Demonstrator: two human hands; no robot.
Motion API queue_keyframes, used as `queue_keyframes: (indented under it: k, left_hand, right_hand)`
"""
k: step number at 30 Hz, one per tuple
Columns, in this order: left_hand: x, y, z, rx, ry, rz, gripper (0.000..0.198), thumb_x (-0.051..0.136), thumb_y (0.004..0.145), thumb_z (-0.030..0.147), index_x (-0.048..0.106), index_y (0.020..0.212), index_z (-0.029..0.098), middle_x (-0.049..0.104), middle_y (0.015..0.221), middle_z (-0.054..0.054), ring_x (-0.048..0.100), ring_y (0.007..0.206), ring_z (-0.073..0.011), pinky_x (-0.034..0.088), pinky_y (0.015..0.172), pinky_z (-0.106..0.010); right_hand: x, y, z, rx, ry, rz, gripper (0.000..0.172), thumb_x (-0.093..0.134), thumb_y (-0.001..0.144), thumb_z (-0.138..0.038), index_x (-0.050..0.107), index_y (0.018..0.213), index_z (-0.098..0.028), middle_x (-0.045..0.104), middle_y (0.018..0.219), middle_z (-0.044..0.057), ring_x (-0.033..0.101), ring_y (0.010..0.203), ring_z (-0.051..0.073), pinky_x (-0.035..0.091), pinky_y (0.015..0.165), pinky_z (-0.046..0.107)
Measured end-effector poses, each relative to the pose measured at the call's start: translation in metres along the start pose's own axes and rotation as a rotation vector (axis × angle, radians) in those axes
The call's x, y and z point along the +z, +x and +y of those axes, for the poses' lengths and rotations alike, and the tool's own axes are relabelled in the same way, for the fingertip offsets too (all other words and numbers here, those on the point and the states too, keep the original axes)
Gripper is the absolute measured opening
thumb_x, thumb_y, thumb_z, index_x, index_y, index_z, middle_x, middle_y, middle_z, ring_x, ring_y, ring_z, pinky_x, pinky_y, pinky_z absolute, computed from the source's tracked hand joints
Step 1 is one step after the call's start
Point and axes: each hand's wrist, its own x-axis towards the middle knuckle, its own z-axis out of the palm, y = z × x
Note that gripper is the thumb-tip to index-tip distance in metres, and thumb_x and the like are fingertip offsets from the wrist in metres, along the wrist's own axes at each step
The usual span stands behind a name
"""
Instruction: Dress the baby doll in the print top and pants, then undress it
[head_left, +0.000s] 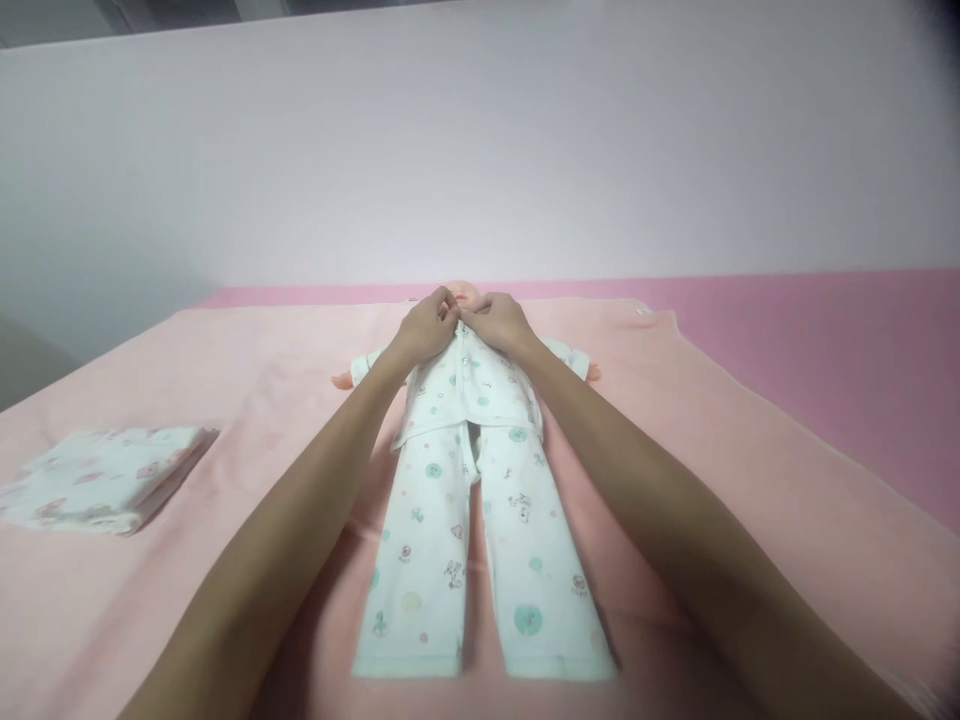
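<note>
A baby doll (463, 292) lies on its back, its head away from me and mostly hidden behind my hands. It wears a white printed top (472, 392) with snaps down the front and matching trousers (424, 560) whose legs point toward me. At the neck of the top, my left hand (432, 322) pinches the collar edge with bent fingers. Opposite it, my right hand (498, 318) has its thumb and fingers closed on the other side of the collar. Both sets of fingertips nearly meet there. The doll's hands stick out of the sleeves on either side.
A folded white printed cloth (112, 475) lies at the left. Beneath everything spreads a pink blanket (712, 480), with a darker pink surface (825, 360) past its right edge. A pale wall (480, 140) rises behind the doll.
</note>
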Motion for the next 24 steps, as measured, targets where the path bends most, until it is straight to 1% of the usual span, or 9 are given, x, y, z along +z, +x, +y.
queue_keyframes:
  k: [4, 9, 17, 21, 24]
  left_hand:
    - [0.002, 0.001, -0.005, -0.013, -0.067, 0.001, 0.011, 0.052, 0.101, 0.035, 0.058, 0.1, 0.026, 0.07, 0.103, -0.004, 0.063, 0.09, -0.024, 0.045, 0.083, -0.037]
    - [0.005, 0.001, -0.006, -0.029, -0.114, 0.018, 0.01, 0.052, 0.1, 0.033, 0.059, 0.1, 0.025, 0.07, 0.101, -0.004, 0.063, 0.088, -0.0223, 0.045, 0.082, -0.036]
    - [0.005, -0.001, -0.006, -0.012, -0.131, 0.007, 0.01, 0.052, 0.1, 0.031, 0.058, 0.101, 0.024, 0.07, 0.101, -0.004, 0.063, 0.089, -0.022, 0.046, 0.082, -0.035]
    - [0.005, -0.002, -0.004, -0.026, -0.101, 0.008, 0.01, 0.051, 0.101, 0.032, 0.057, 0.099, 0.024, 0.071, 0.103, -0.004, 0.063, 0.092, -0.0228, 0.046, 0.085, -0.035]
    - [0.005, -0.002, -0.002, -0.022, -0.054, 0.02, 0.009, 0.051, 0.101, 0.031, 0.057, 0.098, 0.024, 0.071, 0.103, -0.005, 0.064, 0.095, -0.0239, 0.046, 0.088, -0.036]
  right_hand:
    - [-0.001, 0.002, 0.005, 0.003, 0.101, -0.044, 0.035, 0.074, 0.09, -0.043, 0.077, 0.108, -0.014, 0.074, 0.111, 0.009, 0.068, 0.102, 0.02, 0.05, 0.086, 0.025]
    - [-0.004, 0.004, 0.01, -0.013, 0.185, -0.096, 0.03, 0.075, 0.088, -0.041, 0.077, 0.102, -0.014, 0.074, 0.107, 0.007, 0.067, 0.099, 0.019, 0.05, 0.08, 0.022]
    - [-0.006, -0.007, 0.003, -0.055, 0.099, -0.044, 0.035, 0.075, 0.091, -0.046, 0.077, 0.107, -0.015, 0.075, 0.108, 0.008, 0.068, 0.101, 0.018, 0.049, 0.087, 0.025]
    - [-0.005, -0.009, 0.001, -0.089, 0.04, -0.016, 0.032, 0.075, 0.091, -0.044, 0.076, 0.104, -0.016, 0.074, 0.11, 0.008, 0.068, 0.101, 0.018, 0.049, 0.088, 0.025]
    - [-0.004, -0.009, 0.0, -0.109, 0.004, -0.005, 0.029, 0.076, 0.09, -0.042, 0.075, 0.102, -0.015, 0.074, 0.107, 0.008, 0.068, 0.098, 0.017, 0.049, 0.087, 0.025]
